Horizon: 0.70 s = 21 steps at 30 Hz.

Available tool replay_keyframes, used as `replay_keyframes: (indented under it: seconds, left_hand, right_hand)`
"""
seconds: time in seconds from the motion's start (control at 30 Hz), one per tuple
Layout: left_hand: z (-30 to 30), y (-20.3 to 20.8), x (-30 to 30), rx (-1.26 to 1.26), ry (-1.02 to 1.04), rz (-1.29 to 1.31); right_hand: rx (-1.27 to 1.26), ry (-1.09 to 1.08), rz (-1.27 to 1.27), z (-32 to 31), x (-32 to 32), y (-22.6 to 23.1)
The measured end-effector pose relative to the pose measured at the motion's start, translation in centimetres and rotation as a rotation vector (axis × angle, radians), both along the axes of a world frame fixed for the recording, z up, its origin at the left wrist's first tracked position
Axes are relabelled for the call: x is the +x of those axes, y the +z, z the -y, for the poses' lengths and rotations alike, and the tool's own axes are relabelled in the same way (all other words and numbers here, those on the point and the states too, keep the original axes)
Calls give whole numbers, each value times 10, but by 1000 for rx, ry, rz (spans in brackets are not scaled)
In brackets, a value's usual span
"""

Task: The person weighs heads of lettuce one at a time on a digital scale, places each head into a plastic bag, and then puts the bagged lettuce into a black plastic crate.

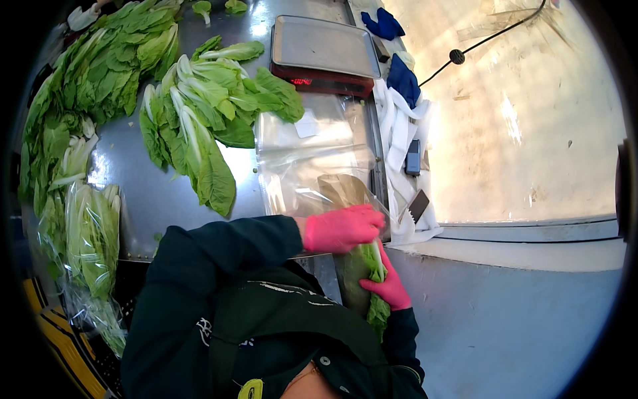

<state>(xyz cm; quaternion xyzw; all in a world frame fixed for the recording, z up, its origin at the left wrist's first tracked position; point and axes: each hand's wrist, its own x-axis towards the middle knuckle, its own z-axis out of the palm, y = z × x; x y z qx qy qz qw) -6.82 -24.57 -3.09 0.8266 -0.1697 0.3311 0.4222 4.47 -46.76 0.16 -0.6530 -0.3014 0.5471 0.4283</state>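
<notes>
My right hand [391,287], in a pink glove, is wrapped around a bunch of leafy green lettuce [377,312] near my body at the table's front edge. The bunch points away from me, its pale stems at the far end. Just above those stems is my left hand [342,229], also gloved in pink, with its fingers curled at the near end of a clear plastic bag [312,179]. The bag lies flat on a stack of similar ones. Its edge seems to be in the left fingers, which partly hide it.
A scale [325,46] with a metal pan stands beyond the bags. Loose lettuce [199,113] lies mid-table, and a larger heap [113,60] at far left. Bagged lettuce [93,239] sits near left. White cloth [399,133], blue gloves [383,24] and a small dark device [413,157] line the right ledge.
</notes>
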Motion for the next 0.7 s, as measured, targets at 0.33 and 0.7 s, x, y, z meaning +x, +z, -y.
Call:
replay_keyframes:
  seconds: [0.33, 0.7]
  left_hand:
    - [32, 18, 7, 44, 51, 40]
    - [-56, -53, -30, -1767, -160, -275]
  right_hand:
    - [31, -71, 241, -18, 22, -29]
    - [93, -10, -90, -137, -20, -3]
